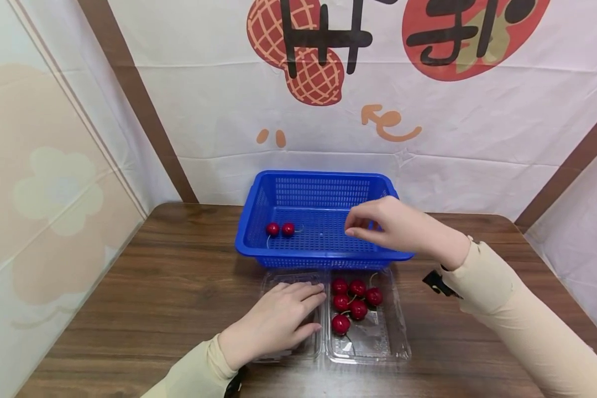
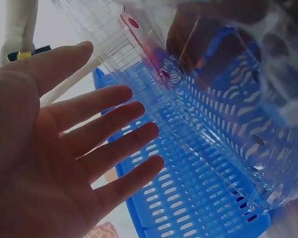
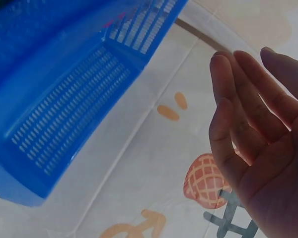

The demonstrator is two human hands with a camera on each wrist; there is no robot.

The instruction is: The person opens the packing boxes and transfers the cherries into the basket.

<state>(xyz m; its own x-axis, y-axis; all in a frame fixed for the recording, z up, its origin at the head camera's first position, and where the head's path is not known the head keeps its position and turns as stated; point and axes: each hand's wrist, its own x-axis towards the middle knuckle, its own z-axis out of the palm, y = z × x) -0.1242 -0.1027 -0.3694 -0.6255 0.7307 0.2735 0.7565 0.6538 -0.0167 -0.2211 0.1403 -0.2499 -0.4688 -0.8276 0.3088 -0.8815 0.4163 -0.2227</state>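
Observation:
My left hand [image 1: 281,318] lies with fingers extended over the left half of a clear plastic clamshell box [image 1: 398,337]. In the left wrist view its fingers [image 2: 109,139] are spread and straight, beside the transparent plastic. Several red cherries [image 1: 357,288] with stems sit in the box's right half. Above the right part of a blue plastic basket [image 1: 323,255] hovers my right hand [image 1: 388,224], fingers loosely bent. The right wrist view shows nothing between those fingers [image 3: 243,99]. Two cherries [image 1: 288,229] lie at the left inside the basket.
The basket stands directly behind the clamshell box on a brown wooden table [image 1: 179,309]. A white printed cloth [image 1: 204,110] hangs behind the table's far edge. Bare wood shows to the left and right of the box.

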